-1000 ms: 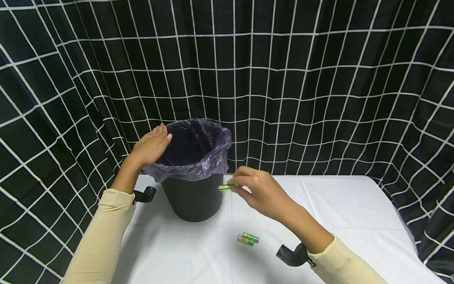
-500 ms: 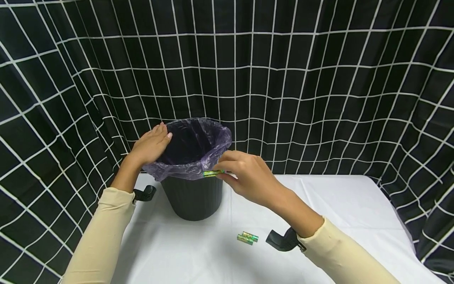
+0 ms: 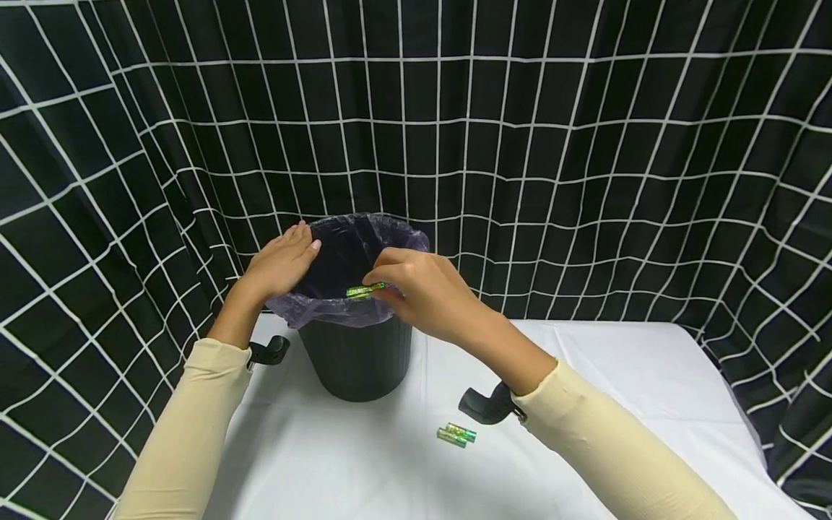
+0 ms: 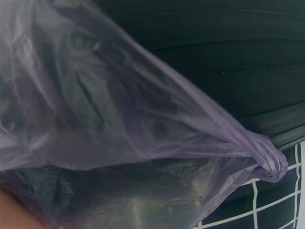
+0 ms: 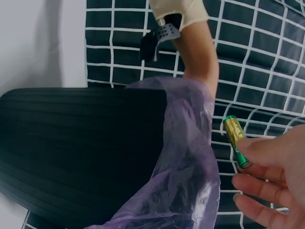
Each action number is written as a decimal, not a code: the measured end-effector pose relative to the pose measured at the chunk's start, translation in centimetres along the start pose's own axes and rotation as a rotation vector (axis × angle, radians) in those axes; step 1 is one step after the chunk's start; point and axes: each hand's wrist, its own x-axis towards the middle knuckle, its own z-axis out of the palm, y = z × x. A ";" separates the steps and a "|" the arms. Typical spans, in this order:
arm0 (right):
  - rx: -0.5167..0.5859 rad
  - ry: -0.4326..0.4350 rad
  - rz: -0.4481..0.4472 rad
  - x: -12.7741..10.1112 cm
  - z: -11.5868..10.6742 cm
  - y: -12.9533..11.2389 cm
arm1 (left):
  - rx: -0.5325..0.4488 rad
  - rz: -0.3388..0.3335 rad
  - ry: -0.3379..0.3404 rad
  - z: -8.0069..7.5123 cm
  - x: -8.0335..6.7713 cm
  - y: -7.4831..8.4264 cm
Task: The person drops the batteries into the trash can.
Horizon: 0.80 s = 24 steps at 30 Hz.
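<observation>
My right hand (image 3: 429, 292) pinches a green-and-gold battery (image 3: 362, 291) between thumb and fingers, over the near rim of the bin's opening. The right wrist view shows the battery (image 5: 237, 141) beside the liner's edge, its lower end partly behind the thumb. With fingers extended, my left hand (image 3: 281, 263) rests on the left rim of the dark ribbed trash bin (image 3: 357, 361). A translucent purple bag (image 3: 338, 312) lines the bin and folds over its rim. Two more green-and-gold batteries (image 3: 456, 433) lie side by side on the table. The bin's bottom is hidden.
A white cloth covers the table (image 3: 585, 375). Black curtains (image 3: 520, 144) with a white grid hang behind it and at both sides. Each wrist wears a black camera mount, such as the right mount (image 3: 487, 404) above the table near the loose batteries.
My right hand has moved left and up with the battery, from the bin's right side to over its rim. The left hand stays on the rim, and the two table batteries lie still.
</observation>
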 end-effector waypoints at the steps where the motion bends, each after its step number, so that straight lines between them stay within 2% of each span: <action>1: -0.003 -0.007 0.005 0.3 0.1 0.2 | 0.006 0.000 0.001 -0.1 0.0 0.0; 14: -0.011 -0.100 0.115 3.0 0.9 2.3 | 0.002 -0.006 0.009 -0.1 0.2 0.2; 24: -0.031 -0.149 0.202 3.6 3.4 4.4 | 0.010 -0.009 0.012 0.2 0.2 0.0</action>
